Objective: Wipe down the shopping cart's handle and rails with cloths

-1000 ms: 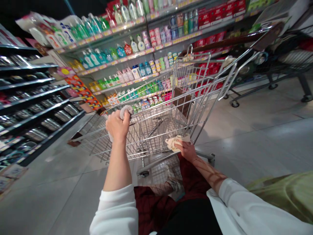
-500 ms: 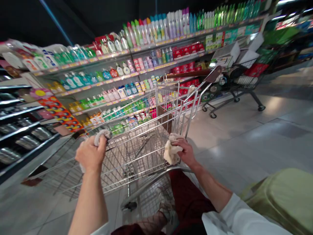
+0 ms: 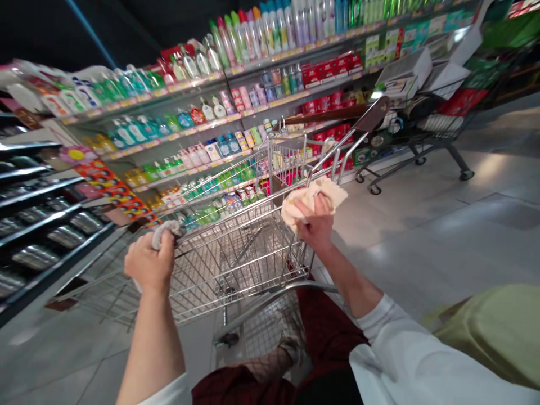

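Observation:
A wire shopping cart (image 3: 236,253) stands side-on before me, its brown handle (image 3: 371,112) at the upper right. My left hand (image 3: 149,261) is closed around a grey cloth (image 3: 166,232) at the cart's upper side rail. A cream cloth (image 3: 333,194) lies bunched under my right hand (image 3: 316,222), whose fingers press it against the side rail near the handle end. Part of the grey cloth is hidden behind my left hand. Inside the basket, the wire floor shows through the bars.
Shelves (image 3: 236,115) of bottles and boxes stand behind the cart. A loaded second cart (image 3: 439,126) is parked at the right. Black racks (image 3: 50,225) with shiny packs line the left. A pale green rounded object (image 3: 498,332) is at my lower right.
My right hand has moved up along the cart's end with the cream cloth, from the lower bars to the upper rail. My left hand stays at its rail.

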Tool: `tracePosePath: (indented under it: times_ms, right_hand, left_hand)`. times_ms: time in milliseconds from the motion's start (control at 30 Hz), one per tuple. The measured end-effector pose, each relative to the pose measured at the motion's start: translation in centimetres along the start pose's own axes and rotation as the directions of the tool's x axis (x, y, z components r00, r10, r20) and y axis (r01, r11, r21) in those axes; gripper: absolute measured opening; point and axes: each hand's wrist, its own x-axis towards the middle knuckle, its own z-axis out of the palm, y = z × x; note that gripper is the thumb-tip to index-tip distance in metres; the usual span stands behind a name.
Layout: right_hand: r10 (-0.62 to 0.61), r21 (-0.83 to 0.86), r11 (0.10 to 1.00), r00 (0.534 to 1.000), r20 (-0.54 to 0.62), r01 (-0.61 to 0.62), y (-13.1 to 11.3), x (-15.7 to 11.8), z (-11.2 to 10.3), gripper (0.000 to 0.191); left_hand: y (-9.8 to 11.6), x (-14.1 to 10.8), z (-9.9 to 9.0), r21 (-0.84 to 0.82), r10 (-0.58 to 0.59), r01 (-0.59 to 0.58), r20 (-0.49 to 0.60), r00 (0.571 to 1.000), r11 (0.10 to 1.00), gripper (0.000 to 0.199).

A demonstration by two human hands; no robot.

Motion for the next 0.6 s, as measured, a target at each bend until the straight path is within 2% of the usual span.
tracePosePath:
  times_ms: [100, 200, 267, 333, 400, 433, 500, 600]
  right_hand:
    - [-0.034, 0.010, 0.999, 0.987, 0.160, 0.033, -0.6, -6.7, 1.6, 0.038]
    - [-0.125, 0.043, 0.992, 0.944, 0.305, 0.117, -0.6, -13.6, 2.9, 0.039]
    - [-0.147, 0.077, 0.989, 0.879, 0.453, 0.126, -0.4, -17.5, 3.5, 0.040]
    - [-0.199, 0.149, 0.979, 0.796, 0.572, 0.138, -0.2, -20.7, 3.7, 0.032]
    - [-0.255, 0.214, 0.965, 0.738, 0.625, 0.153, -0.2, -22.9, 3.6, 0.023]
    - [-0.263, 0.232, 0.962, 0.726, 0.635, 0.146, -0.3, -23.6, 3.5, 0.020]
    - [-0.245, 0.252, 0.962, 0.724, 0.645, 0.101, -0.5, -24.0, 3.4, 0.017]
    - [-0.216, 0.291, 0.956, 0.745, 0.631, 0.030, -0.5, -22.2, 3.3, 0.017]
  left_hand:
    - [0.1, -0.1, -0.1, -0.005, -0.014, 0.014, 0.004, 1.000, 1.000, 0.042]
    - [0.4, -0.1, -0.2, -0.011, -0.012, 0.012, 0.007, 1.000, 1.000, 0.040]
    - [0.6, 0.0, -0.2, -0.013, -0.007, 0.007, -0.002, 1.000, 1.000, 0.039]
    - [0.8, 0.0, -0.1, -0.016, -0.003, 0.003, -0.017, 1.000, 1.000, 0.038]
    - [0.9, 0.1, -0.1, -0.024, 0.001, -0.002, -0.030, 1.000, 1.000, 0.038]
    - [1.0, 0.1, -0.1, -0.030, 0.008, -0.009, -0.030, 1.000, 1.000, 0.038]
    - [1.1, 0.1, -0.1, -0.042, 0.026, -0.028, -0.028, 0.999, 0.999, 0.036]
    - [1.1, 0.1, 0.0, -0.062, 0.042, -0.045, -0.040, 0.998, 0.997, 0.033]
